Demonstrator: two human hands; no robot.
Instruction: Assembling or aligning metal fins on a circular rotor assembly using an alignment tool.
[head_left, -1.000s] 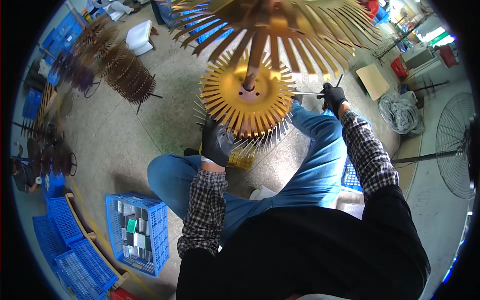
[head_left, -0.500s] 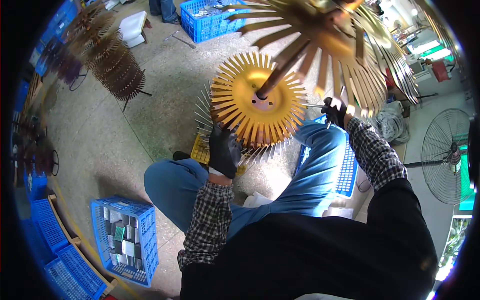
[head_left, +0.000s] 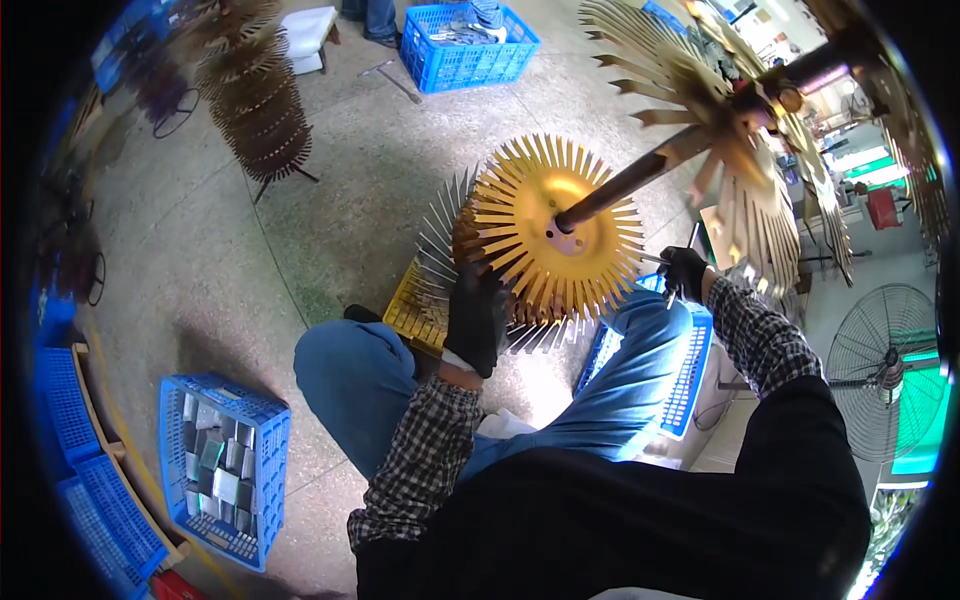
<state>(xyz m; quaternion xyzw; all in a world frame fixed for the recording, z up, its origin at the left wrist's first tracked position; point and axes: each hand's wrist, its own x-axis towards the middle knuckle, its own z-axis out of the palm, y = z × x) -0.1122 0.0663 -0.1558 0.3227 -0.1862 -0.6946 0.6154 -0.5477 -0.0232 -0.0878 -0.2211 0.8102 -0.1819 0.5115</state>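
Shaft (head_left: 650, 168) leans farther right than earlier, gold slotted disc (head_left: 572, 258) around its lower end mid-view, left hand (head_left: 478, 320) at disc's lower-left rim, grip unclear, right hand (head_left: 684, 272) closed around metal rod (head_left: 653, 259).

Black gloves cover both the left grip (head_left: 478, 318), near the middle of the frame, and the right grip (head_left: 685, 272), right of centre. A whitish band (head_left: 458, 362) edges the left glove at the wrist, with a short bare gap before the cloth starts. Each forearm wears a black-and-white checked sleeve, the left one (head_left: 425, 435) creased and gathered at its elbow end, the right one (head_left: 768, 335) wrinkled along its length. A plain black top (head_left: 610, 515) fills the lower middle of the frame and covers the upper arms. Below it are blue jeans (head_left: 345, 385), faded paler along the folds.
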